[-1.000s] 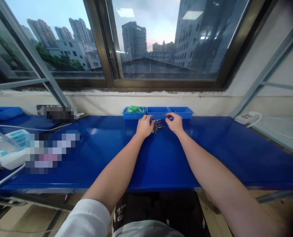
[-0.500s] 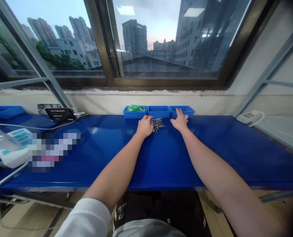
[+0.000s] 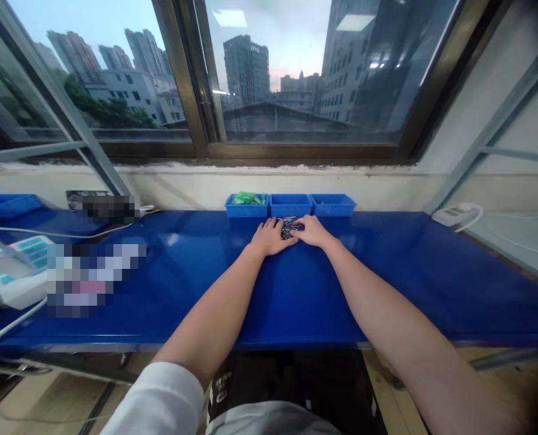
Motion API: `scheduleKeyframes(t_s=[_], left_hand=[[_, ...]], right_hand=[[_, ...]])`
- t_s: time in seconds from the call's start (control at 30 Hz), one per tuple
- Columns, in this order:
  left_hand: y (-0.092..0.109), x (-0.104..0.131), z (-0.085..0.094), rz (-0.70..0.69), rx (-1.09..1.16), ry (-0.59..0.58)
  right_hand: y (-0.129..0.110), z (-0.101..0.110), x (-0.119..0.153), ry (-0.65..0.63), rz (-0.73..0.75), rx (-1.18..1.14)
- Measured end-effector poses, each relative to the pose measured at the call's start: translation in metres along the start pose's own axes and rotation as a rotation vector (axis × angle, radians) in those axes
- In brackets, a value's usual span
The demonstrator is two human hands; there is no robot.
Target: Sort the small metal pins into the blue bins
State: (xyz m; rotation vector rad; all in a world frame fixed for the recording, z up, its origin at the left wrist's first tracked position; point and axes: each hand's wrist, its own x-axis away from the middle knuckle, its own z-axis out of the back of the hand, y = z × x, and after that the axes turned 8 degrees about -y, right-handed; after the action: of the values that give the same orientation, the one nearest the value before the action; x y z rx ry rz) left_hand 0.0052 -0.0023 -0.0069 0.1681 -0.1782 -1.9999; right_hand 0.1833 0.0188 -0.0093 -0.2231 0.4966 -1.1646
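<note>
blue surface (image 3: 196, 290): a smooth, shiny top running below the window (image 3: 296, 130), with the metal pieces lying on it.
metal pieces (image 3: 287, 229): thin and short, dark and silvery, loosely heaped between the two hands, just in front of the middle bin.
left grip (image 3: 270, 237): palm down with fingers spread, at the left side of the heap, thumb reaching along its near edge.
right grip (image 3: 314, 231): at the heap's right side, thumb and fingertips curled towards each other over the pieces; whether one is pinched, i cannot tell.
left bin (image 3: 247, 211): blue, holding something green and crumpled.
middle bin (image 3: 290, 209): blue, in line between its two neighbours.
right bin (image 3: 334, 211): blue, with something small inside, too tiny to make out.
white device (image 3: 454, 215): near the far right end, well apart from the hands, with a white cable (image 3: 477, 217) curling beside it.
</note>
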Motion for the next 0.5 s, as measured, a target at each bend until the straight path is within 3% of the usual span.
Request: scheduleKeyframes(t_s=[0.2,0.5], left_hand=[[-0.0003,-0.0022,0.0005,0.001,0.014,-0.058],[-0.0036,-0.0062,-0.0021,-0.025,0.020,-0.047]], right_hand=[[-0.0005,-0.0031,-0.0024,-0.037,0.022,-0.012],[0.0040,-0.0031,-0.0024,0.032,0.055,-0.021]])
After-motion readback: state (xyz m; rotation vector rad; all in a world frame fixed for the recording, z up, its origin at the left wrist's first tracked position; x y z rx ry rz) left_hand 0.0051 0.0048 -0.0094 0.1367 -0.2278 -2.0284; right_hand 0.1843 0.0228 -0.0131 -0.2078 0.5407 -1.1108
